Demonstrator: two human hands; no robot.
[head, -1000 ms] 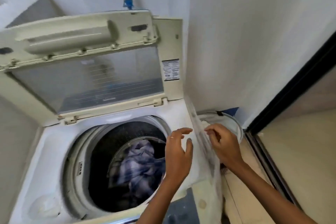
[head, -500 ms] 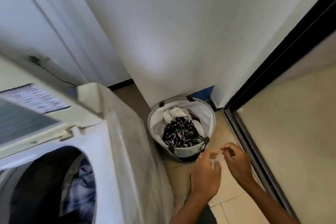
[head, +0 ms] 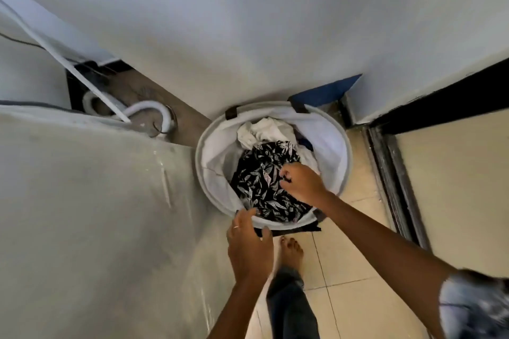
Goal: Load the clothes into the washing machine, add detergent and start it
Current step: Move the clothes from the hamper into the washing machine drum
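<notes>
A round white laundry basket (head: 340,146) stands on the floor against the wall. Inside lies a black garment with a pale leaf print (head: 261,176), and a white cloth (head: 265,129) behind it. My right hand (head: 303,181) is inside the basket with curled fingers gripping the printed garment. My left hand (head: 249,245) rests on the basket's near rim, fingers over its edge. The washing machine's side (head: 91,215), wrapped in clear plastic, fills the left; its tub is out of view.
A white drain hose (head: 148,110) curls behind the machine. A dark sliding-door track (head: 396,181) runs along the right. My bare foot (head: 290,252) stands on the beige tiles just before the basket. A blue object (head: 325,93) sits behind the basket.
The view has swung from the open machine down to the basket. Both hands dropped to it: the right went in and took hold of the printed garment, the left came to the rim.
</notes>
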